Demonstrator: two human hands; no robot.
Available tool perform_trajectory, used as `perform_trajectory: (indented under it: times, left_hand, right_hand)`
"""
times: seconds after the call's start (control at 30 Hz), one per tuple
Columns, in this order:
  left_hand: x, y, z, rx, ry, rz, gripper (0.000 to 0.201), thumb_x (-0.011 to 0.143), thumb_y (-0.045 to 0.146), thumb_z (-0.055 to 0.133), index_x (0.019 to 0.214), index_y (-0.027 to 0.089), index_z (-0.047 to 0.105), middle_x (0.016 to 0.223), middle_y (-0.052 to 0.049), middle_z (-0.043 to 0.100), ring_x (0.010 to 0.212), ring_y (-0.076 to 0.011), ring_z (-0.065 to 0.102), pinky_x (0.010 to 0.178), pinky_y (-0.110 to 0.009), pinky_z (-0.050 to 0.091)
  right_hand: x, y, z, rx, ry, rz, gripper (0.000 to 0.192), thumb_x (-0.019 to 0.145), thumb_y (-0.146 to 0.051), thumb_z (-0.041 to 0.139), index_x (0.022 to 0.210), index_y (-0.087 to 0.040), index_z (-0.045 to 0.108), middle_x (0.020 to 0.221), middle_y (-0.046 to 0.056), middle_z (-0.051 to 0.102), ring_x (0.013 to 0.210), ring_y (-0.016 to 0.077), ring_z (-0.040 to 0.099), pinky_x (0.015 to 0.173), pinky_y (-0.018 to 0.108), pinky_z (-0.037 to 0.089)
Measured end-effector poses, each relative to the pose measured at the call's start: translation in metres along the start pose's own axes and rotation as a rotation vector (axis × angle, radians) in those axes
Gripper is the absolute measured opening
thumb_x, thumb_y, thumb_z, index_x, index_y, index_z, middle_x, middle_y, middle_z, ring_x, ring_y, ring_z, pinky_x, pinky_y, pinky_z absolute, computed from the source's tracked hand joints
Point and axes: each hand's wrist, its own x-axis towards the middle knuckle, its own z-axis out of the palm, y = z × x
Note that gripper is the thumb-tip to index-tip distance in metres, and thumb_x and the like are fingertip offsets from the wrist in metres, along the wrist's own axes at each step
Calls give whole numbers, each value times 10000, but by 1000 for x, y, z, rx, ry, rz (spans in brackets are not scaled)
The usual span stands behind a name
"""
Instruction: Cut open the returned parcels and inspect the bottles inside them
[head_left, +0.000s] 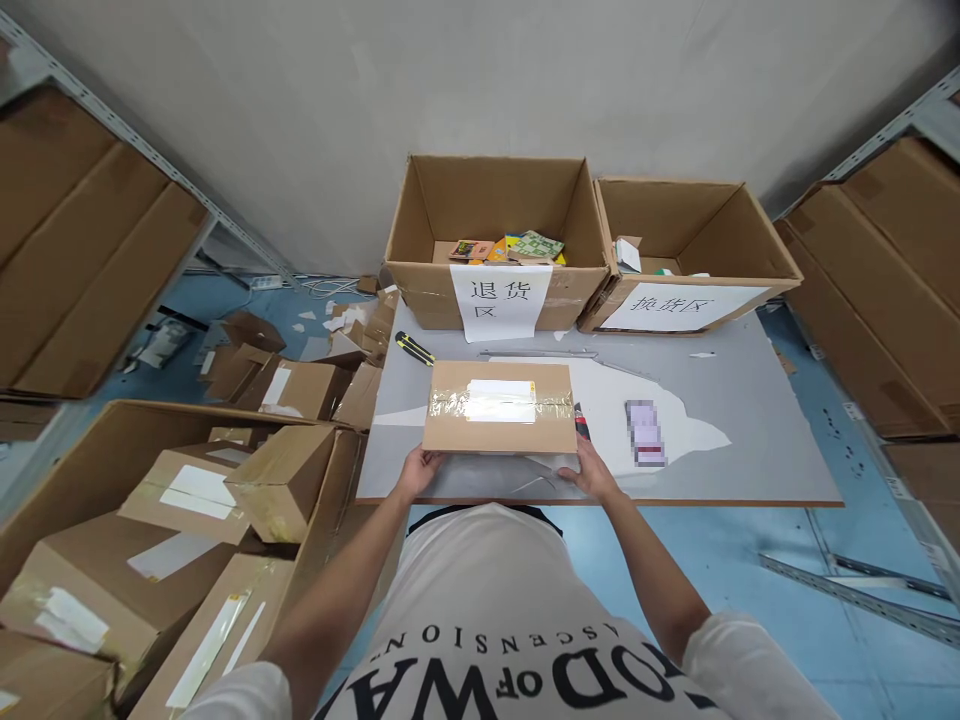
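Resting flat on the grey counter [750,400], a sealed brown cardboard parcel [500,407] with clear tape and a white label across its top lies close to the near edge, in the head view. The left hand [420,468] touches the parcel's near left corner, fingers loosely spread against the cardboard. The right hand [592,472] lies at the near right corner, fingers spread on the counter just beside the box; it grips nothing.

Far of the parcel, at the back of the counter, stand two open brown cartons. The left carton [495,240] bears a white sheet with printed characters on its front and holds a few colourful booklets [517,247]. The right carton [694,250] also carries a white printed sheet. A yellow-and-black utility knife [414,348] lies on the counter to the left, between the parcel and the left carton. A small blurred slip [645,432] lies to the right of the parcel.

On the near left, a big open carton [90,440] holds several taped brown parcels [187,490]. Loose cardboard boxes [300,385] sit on the blue floor [750,580] beyond it.
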Motion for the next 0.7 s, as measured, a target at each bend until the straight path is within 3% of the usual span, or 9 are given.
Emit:
perform_trajectory:
  times: [0.13, 0.23, 0.4, 0.5, 0.6, 0.7]
  left_hand:
    - [1, 2, 2, -24, -19, -8, 601, 486, 526, 777, 923, 137, 639, 1002, -139, 707, 1067, -316, 606, 990, -467, 406]
    - [2, 11, 1, -32, -28, -10, 662, 478, 578, 769, 950, 133, 637, 1030, -149, 697, 1083, -319, 598, 1000, -467, 400]
    - [0, 51, -3, -43, -59, 80, 682, 607, 576, 715, 1108, 124, 615, 1186, -153, 636, 1155, -283, 557, 1032, -406, 386]
    - [-3, 77, -3, -1, -34, 131, 636, 668, 559, 681, 1130, 126, 628, 1190, -135, 638, 1127, -267, 574, 1001, -372, 417]
    - [-5, 90, -3, 86, 3, 125, 610, 679, 544, 670, 1120, 124, 651, 1133, -106, 673, 1056, -267, 609, 933, -355, 462]
    - [-3, 97, -5, 206, 39, 143, 518, 725, 505, 629, 1088, 141, 682, 1056, -64, 708, 990, -259, 632, 852, -320, 485]
  right_hand:
    - [4, -20, 3, 65, 65, 37, 485, 848, -361, 494, 1299, -184, 498, 1321, 129, 530, 1247, 291, 468, 1025, 471, 382]
    - [8, -34, -2, 128, 80, 85, 382, 879, -367, 440, 1155, -161, 606, 1207, 141, 611, 1121, 286, 559, 945, 436, 443]
    - [22, -53, -19, 200, 130, 159, 436, 891, -487, 384, 1089, -184, 626, 1079, 100, 671, 957, 246, 613, 819, 357, 482]
    - [31, -63, -34, 249, 176, 242, 499, 879, -553, 373, 988, -158, 659, 895, 80, 700, 782, 210, 616, 707, 297, 475]
    - [39, -73, -52, 236, 191, 276, 525, 865, -583, 386, 912, -151, 680, 736, 55, 686, 688, 194, 600, 648, 272, 451]
    - [44, -81, -65, 196, 181, 283, 526, 868, -581, 383, 869, -160, 698, 711, 52, 689, 706, 202, 612, 652, 263, 436]
